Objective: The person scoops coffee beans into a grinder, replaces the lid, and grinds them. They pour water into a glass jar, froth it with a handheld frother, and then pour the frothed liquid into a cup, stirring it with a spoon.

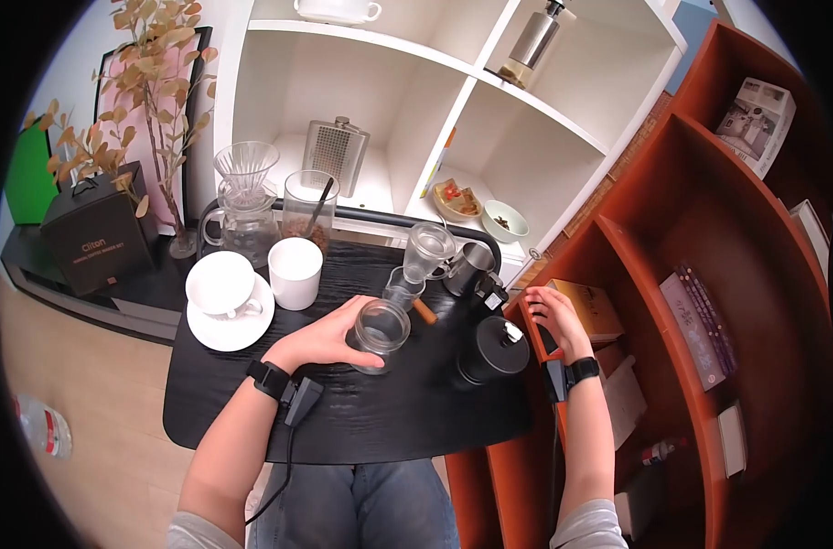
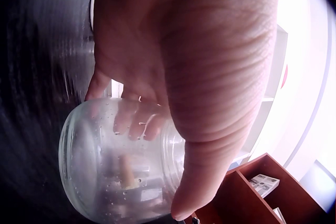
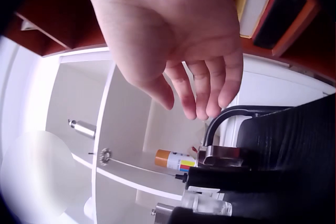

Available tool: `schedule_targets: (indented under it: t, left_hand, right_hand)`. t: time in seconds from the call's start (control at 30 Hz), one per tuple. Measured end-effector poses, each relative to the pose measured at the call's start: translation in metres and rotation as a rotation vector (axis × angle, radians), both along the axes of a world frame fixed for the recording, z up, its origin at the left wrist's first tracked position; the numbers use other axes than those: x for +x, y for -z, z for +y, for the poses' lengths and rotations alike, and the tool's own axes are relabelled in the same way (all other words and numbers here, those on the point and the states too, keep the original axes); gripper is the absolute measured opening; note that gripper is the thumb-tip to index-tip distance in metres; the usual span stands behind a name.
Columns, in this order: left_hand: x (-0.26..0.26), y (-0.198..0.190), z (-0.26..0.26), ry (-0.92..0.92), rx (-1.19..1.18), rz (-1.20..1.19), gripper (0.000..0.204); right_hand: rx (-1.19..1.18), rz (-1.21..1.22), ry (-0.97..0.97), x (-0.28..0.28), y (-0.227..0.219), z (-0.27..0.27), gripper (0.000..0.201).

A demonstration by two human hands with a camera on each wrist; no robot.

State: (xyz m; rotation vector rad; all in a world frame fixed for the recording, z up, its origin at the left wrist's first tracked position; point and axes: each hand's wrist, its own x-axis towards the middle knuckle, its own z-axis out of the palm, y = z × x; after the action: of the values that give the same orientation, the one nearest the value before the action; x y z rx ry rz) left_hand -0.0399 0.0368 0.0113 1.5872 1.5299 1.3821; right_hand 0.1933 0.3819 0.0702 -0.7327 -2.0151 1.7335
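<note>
My left hand [image 1: 320,337] holds a clear glass jar [image 1: 382,328] over the middle of the black table, thumb on the near side and fingers round the far side. In the left wrist view, water drops dot the jar's wall [image 2: 107,174]. My right hand [image 1: 560,320] hovers at the table's right edge with nothing in it, its fingers loosely bent in the right wrist view. Nearest to it are a black lidded canister [image 1: 491,355] and a milk frother, whose whisk [image 3: 105,157] shows in the right wrist view. Beyond the jar stands glass coffee ware [image 1: 429,252] with a wooden handle [image 1: 424,312].
A white cup [image 1: 220,285] on a saucer [image 1: 217,336], a white mug [image 1: 295,274], a glass dripper [image 1: 246,165] on a server and a tall glass [image 1: 311,197] stand at the left. A metal pitcher [image 1: 469,268] stands back right. Red-brown shelves [image 1: 636,302] flank the table's right side.
</note>
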Motion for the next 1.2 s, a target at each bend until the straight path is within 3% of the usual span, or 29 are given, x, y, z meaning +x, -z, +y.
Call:
schedule_targets:
  t: [0.23,0.43,0.87,1.03,1.2]
  left_hand:
    - [-0.002,0.001,0.001,0.004,-0.036,0.03,0.086]
    - [-0.001,-0.002,0.0,-0.003,-0.022,0.03,0.084]
    - [-0.001,-0.002,-0.001,0.007,-0.019,0.033,0.082]
    - [-0.001,0.0,0.0,0.0,0.004,0.074,0.081]
    - [0.001,-0.004,-0.001,0.048,-0.029,-0.08,0.08]
  right_hand:
    - [-0.068,-0.088,-0.149,-0.055,0.019,0.02,0.028]
    - [0.001,-0.233,-0.196,-0.074,0.028,0.023,0.018]
    - [-0.166,0.04,-0.12,-0.046,0.022,0.037,0.023]
    - [-0.049,0.103,0.042,-0.025,-0.024,0.022,0.022]
    - [0.07,0.199,0.135,0.005,-0.092,-0.008,0.022]
